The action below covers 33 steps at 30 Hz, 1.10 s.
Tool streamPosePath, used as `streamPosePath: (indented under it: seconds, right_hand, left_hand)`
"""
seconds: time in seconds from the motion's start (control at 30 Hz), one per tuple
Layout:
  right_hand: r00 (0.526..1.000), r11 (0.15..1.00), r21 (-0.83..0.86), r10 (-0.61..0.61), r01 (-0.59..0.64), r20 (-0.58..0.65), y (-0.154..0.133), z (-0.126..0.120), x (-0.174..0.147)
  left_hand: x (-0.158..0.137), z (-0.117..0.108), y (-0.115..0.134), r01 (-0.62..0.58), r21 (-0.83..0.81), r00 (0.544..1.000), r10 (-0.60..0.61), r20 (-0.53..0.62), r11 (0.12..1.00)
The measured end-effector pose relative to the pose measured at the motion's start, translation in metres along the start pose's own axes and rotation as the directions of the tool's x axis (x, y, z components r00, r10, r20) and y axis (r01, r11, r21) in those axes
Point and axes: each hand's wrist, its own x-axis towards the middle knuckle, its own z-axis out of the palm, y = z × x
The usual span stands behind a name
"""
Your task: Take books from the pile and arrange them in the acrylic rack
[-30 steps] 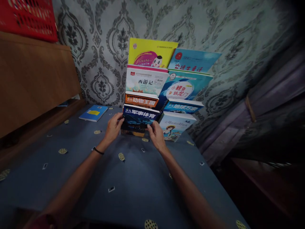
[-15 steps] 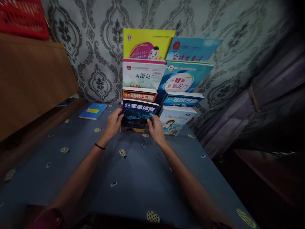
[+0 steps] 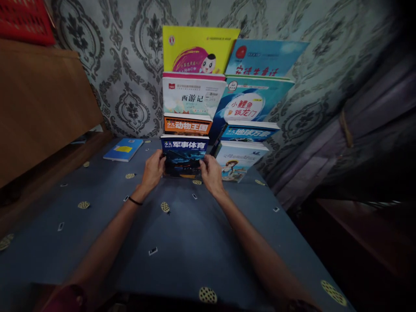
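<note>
A dark blue book point(image 3: 182, 158) with white lettering stands upright at the front of the left stack. My left hand point(image 3: 154, 170) grips its left edge and my right hand point(image 3: 211, 173) grips its lower right edge; both hands are closed on it, fingers partly hidden behind. Right behind it rises an orange-topped book point(image 3: 186, 126), then a white book point(image 3: 191, 96) and a tall yellow book point(image 3: 198, 50). Beside my right hand, a pale blue book point(image 3: 240, 161) with a hatted figure fronts the right stack.
Behind the pale blue book are a blue book point(image 3: 250, 131), a teal book point(image 3: 256, 99) and a taller blue book point(image 3: 266, 56). Another blue book point(image 3: 123, 150) lies flat at left. A wooden cabinet point(image 3: 42, 108) bears a red basket point(image 3: 26, 21). A curtain point(image 3: 325, 151) hangs right.
The dark blue book has straightened and settled lower, its bottom edge now near the table surface. Both hands keep hold of it. The whole view has shifted slightly.
</note>
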Motion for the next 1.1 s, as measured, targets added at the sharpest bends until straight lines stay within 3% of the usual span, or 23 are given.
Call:
streamPosePath:
  seconds: [0.33,0.57,0.7,1.1]
  right_hand:
    - [0.987,0.984,-0.110,0.149,-0.142,0.057,0.001,0.000,-0.005]
    - [0.989,0.982,-0.134,0.142,-0.134,0.051,-0.001,0.000,-0.005]
    - [0.989,0.983,-0.142,0.128,-0.116,0.077,-0.002,0.000,-0.004]
    - [0.980,0.961,-0.233,0.177,-0.151,0.094,-0.003,0.000,-0.007]
  left_hand:
    - [0.005,0.001,0.006,-0.097,0.101,0.995,0.095,0.024,0.990]
    - [0.005,0.002,0.014,0.009,0.182,1.000,-0.007,-0.011,0.983]
    - [0.012,-0.005,0.020,-0.041,0.197,0.996,0.056,-0.071,0.980]
    - [0.027,-0.013,0.027,-0.121,0.211,0.984,0.145,-0.102,0.970]
